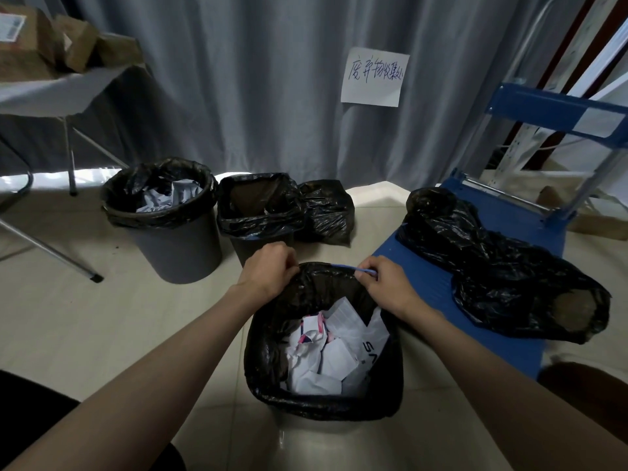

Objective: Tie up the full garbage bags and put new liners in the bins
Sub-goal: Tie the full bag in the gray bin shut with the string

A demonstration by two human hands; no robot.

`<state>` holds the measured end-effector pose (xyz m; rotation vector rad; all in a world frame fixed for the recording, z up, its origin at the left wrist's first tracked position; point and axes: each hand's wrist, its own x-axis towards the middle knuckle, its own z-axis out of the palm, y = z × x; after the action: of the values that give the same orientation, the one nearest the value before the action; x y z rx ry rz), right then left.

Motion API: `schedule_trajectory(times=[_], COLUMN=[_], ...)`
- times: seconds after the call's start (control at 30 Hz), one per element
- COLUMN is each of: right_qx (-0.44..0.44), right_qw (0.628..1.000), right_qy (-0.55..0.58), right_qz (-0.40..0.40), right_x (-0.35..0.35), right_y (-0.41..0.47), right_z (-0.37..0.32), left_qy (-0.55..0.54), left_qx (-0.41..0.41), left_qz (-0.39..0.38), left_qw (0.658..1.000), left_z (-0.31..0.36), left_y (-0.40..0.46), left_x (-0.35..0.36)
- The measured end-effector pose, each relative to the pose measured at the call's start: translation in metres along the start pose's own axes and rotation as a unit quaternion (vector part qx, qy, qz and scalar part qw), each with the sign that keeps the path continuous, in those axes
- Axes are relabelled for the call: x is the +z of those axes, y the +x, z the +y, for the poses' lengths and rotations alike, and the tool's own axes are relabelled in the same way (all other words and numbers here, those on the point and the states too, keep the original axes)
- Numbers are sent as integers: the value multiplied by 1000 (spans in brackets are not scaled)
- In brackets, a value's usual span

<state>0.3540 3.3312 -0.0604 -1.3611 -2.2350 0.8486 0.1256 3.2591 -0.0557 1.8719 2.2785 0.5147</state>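
Both hands work at the far rim of the nearest bin's black liner (272, 351), stuffed with crumpled white paper (334, 351): the left hand (268, 266) grips the plastic edge, the right hand (382, 283) pinches a blue drawstring (339, 266). Two more lined bins (163, 212) stand by the grey curtain (255, 79); loose black bags (492, 260) lie on a blue trolley (441, 287).

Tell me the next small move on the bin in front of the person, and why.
Probably pull the blue drawstring out and up to cinch the bag. The right hand pinches the drawstring at the far rim; the left hand grips the black liner edge beside it. The liner still lies folded over the bin rim, open, with crumpled paper inside.
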Motion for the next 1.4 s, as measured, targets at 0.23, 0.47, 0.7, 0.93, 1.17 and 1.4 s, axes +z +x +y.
schedule_trajectory(times=[0.23,0.47,0.7,0.93,1.17,1.4], right_qx=[1,8,-33,-96,-140,-112], right_qw=[999,997,996,989,974,970], right_qy=[-31,-50,-80,-111,-172,-216], right_qz=[21,61,24,-11,-39,13], right_x=[-3,0,1,5,19,15], right_y=[-1,-1,-3,-5,-4,-3], right_z=[8,7,6,-2,-22,-27], left_qy=[-29,-2,-3,129,98,116], left_qx=[72,135,179,224,219,200], left_qz=[18,-76,-32,-30,-4,-18], left_qw=[997,988,983,966,971,973], left_z=[5,-9,-1,5,9,-4], left_y=[-5,-12,-10,-5,-7,-12], left_x=[-10,-10,-9,-2,-5,-10])
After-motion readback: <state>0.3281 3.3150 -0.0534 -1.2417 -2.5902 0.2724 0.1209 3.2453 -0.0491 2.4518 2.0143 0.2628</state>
